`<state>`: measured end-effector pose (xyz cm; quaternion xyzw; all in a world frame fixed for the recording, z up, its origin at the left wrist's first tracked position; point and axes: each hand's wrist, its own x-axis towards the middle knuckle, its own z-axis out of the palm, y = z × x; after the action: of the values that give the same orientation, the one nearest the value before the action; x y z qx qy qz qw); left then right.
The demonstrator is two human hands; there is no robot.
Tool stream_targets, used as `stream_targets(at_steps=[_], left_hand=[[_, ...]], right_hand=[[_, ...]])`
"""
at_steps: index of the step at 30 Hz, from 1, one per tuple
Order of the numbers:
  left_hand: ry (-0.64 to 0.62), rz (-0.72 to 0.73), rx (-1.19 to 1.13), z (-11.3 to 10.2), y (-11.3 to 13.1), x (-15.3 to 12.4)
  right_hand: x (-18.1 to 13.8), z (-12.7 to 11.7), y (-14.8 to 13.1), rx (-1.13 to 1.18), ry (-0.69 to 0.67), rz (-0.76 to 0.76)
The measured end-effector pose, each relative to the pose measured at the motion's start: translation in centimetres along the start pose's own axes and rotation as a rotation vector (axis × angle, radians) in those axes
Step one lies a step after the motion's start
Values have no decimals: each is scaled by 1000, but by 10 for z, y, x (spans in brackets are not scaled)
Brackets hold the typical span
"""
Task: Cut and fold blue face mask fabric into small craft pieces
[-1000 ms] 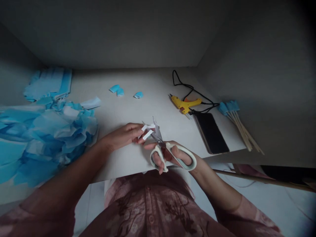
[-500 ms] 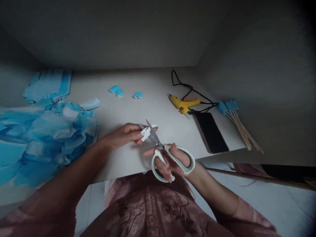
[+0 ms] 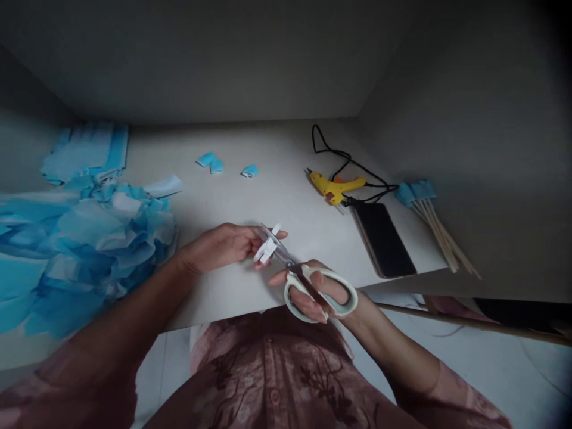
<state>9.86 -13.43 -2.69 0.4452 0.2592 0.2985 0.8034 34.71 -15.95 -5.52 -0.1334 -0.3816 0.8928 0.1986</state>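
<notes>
My left hand pinches a small folded white strip, paper or cloth, above the front of the table. In my right hand are scissors with pale cream handles, thumb and fingers through the loops. Their blades lie across the white strip, close to the left fingertips, and are nearly closed. Three small folded blue pieces rest farther back on the table.
On the left is a heap of blue and white sheets, with a flat stack behind. A yellow glue gun with a black cord, a phone and wooden sticks with blue tips lie right. Walls enclose the table.
The scissor blades have closed across the white strip, and their handles have come together. My right hand has shifted slightly right. The left hand stays nearly in place.
</notes>
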Motion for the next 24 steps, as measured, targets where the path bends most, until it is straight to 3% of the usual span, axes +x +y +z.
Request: stream_targets(at_steps=[6, 13, 16, 20, 24], left_hand=[[192, 8, -52, 0, -11, 2], [233, 2, -72, 4, -9, 2], [293, -27, -45, 8, -5, 3], [347, 33, -49, 6, -2, 5], [403, 138, -59, 1, -2, 7]], right_hand=[[0, 0, 2, -61, -30, 46], [5, 2, -2, -80, -82, 67], [6, 6, -4, -117, -8, 114], [11, 23, -2, -411, 4, 231], [13, 33, -8, -582, -68, 94]])
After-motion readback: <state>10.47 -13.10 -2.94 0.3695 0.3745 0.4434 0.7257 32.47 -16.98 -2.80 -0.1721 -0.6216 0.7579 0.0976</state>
